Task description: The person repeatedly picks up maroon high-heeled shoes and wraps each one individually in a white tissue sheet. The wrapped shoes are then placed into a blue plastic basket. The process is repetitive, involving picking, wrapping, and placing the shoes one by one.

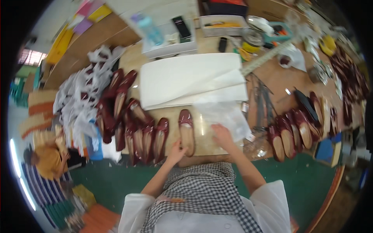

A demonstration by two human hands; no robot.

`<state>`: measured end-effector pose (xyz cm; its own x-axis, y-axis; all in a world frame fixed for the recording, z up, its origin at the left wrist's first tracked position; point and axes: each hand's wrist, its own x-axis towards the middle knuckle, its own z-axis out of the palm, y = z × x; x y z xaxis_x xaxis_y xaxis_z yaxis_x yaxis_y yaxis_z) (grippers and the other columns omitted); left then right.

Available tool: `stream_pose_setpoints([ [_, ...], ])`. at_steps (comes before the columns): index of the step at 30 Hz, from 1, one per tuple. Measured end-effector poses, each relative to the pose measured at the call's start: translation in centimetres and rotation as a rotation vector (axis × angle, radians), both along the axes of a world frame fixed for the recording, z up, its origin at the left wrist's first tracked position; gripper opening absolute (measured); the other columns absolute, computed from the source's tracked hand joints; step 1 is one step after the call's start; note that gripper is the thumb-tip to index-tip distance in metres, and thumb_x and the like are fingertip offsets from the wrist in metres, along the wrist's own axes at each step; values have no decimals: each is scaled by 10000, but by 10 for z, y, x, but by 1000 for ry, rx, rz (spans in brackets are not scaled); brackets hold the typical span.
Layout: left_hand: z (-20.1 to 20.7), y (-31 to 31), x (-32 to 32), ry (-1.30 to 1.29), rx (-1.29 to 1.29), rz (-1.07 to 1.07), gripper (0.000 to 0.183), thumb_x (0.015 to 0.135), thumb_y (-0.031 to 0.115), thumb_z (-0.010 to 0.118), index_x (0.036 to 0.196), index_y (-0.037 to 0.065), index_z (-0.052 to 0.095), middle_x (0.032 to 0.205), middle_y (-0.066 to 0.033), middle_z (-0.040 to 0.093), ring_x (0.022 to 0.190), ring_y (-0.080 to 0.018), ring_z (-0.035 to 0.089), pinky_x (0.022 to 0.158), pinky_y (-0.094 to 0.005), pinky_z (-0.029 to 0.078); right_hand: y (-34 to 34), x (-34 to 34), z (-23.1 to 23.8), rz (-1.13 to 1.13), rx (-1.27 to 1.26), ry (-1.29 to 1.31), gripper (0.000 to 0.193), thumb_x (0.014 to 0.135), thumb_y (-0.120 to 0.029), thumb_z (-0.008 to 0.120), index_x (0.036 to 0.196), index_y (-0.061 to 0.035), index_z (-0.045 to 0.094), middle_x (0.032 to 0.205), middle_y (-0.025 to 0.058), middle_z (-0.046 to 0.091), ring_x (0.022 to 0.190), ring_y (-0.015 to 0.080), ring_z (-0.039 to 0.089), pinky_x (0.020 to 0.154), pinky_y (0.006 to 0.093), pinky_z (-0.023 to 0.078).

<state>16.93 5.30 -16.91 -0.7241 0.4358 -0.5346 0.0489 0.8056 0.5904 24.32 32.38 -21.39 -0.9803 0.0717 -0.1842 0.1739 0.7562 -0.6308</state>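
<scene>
A glossy dark red loafer (pixel 186 134) with a tan insole lies on the table in front of me, its toe pointing away. My left hand (pixel 177 152) is at its heel, the fingers curled and gripping the edge there. To the right, my right hand (pixel 222 136) rests at the left part of a thin translucent sheet of tissue paper (pixel 235 122), its fingers stretched out. A thick stack of white paper sheets (pixel 175 81) lies behind the loafer, the top sheets folded over at the right.
Several red shoes (pixel 145 139) stand on the left, beside a heap of white-wrapped shoes (pixel 79 99). More red shoes (pixel 288 134) line the right edge. Behind are a white box (pixel 171 48) with a bottle, a tray (pixel 223 24), and dark strips (pixel 264 101). A person (pixel 50 161) sits at far left.
</scene>
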Motion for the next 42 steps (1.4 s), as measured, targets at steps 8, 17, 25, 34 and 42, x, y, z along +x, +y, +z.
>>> stream_pose_setpoints([
  [8, 96, -121, -33, 311, 168, 283, 191, 822, 170, 604, 978, 77, 660, 803, -111, 626, 650, -243, 601, 609, -332, 478, -7, 19, 1, 56, 148, 45, 590, 723, -84, 651, 1279, -35, 461, 1308, 175, 468, 1246, 382, 383, 1053, 428, 320],
  [17, 49, -427, -72, 647, -55, 622, 165, 766, 119, 676, 919, 56, 670, 795, -121, 639, 686, -247, 630, 639, -329, 500, -171, -23, 102, -231, 103, 11, 371, 827, -95, 585, 1192, -41, 556, 1183, 185, 559, 1122, 334, 500, 968, 401, 389],
  [25, -28, -395, -120, 450, -222, 241, 296, 714, 184, 673, 924, 19, 543, 994, -186, 547, 888, -307, 590, 699, -398, 516, -335, -62, 171, 85, 60, 21, 340, 802, -84, 608, 1139, -44, 586, 1127, 170, 585, 1080, 334, 528, 932, 392, 419],
  [34, -49, -441, -139, 178, 179, 381, 213, 708, 161, 633, 891, 60, 674, 759, -139, 646, 723, -330, 628, 683, -420, 501, -334, -91, 175, 139, 59, -56, 320, 816, -106, 609, 1133, -65, 597, 1088, 165, 606, 1003, 338, 569, 860, 391, 460],
  [42, -42, -399, -137, 470, -282, 334, 166, 805, 212, 579, 827, 49, 559, 852, -173, 608, 739, -347, 624, 652, -445, 504, -329, -116, 174, 281, 26, -76, 310, 825, -127, 608, 1127, -55, 596, 1072, 168, 615, 991, 333, 576, 853, 390, 464],
])
